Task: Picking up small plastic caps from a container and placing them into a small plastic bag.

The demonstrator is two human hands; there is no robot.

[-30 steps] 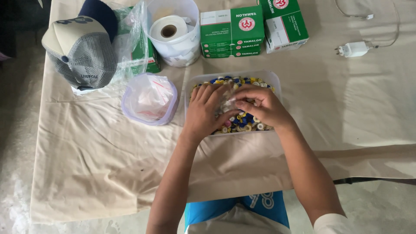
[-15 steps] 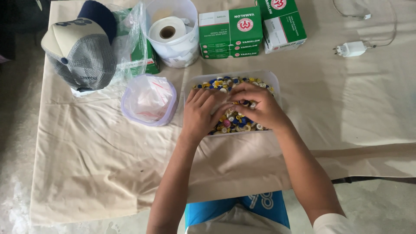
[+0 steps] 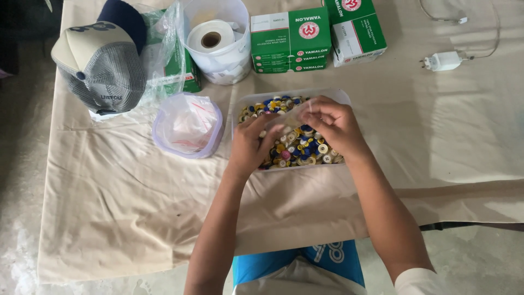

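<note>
Centrally, at 12 o'clock from your torso, the clear tub (image 3: pixel 240 109) of mixed buttons (image 3: pixel 299 148) rests on the counter (image 3: pixel 136 191); your left hand (image 3: pixel 252 143) lies with its fingers loosely spread on the heap; your right hand (image 3: pixel 334 123) pinches what looks like a small clear bag (image 3: pixel 292 116), limp and slippery; buttons are light, hard, loose, best pinched singly by the rim.

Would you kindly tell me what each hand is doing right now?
Left hand: fingers curled, resting on the buttons; no clear grip.
Right hand: pinching a small clear bag.
</note>
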